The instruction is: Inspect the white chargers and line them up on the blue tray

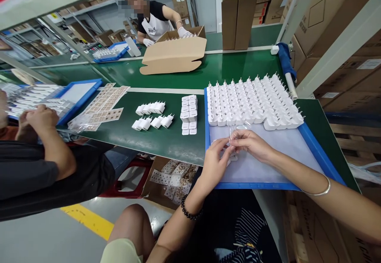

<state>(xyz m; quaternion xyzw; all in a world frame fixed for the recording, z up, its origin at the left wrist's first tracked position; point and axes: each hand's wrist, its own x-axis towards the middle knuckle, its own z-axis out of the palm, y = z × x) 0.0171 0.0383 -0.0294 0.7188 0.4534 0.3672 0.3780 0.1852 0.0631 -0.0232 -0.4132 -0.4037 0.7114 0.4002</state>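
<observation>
Over the blue-rimmed tray (256,185), my left hand (216,160) and my right hand (253,146) meet at the fingertips. Both pinch a piece of clear film (235,131). A small white piece shows below the fingers, mostly hidden by them. Rows of white plug adapters (244,102), pins up, fill the far part of the tray. Left of the tray, flat white pieces (189,114) stand in two columns. Farther left, two groups of white adapters (150,107) lie on the green table (166,140).
A co-worker's hands (41,120) are at the left, near sticker sheets (104,102) and another blue tray (79,96). Across the table, a gloved person reaches into an open carton (175,54). A metal post (327,37) rises at the right. Below is a carton (157,169) of used sheets.
</observation>
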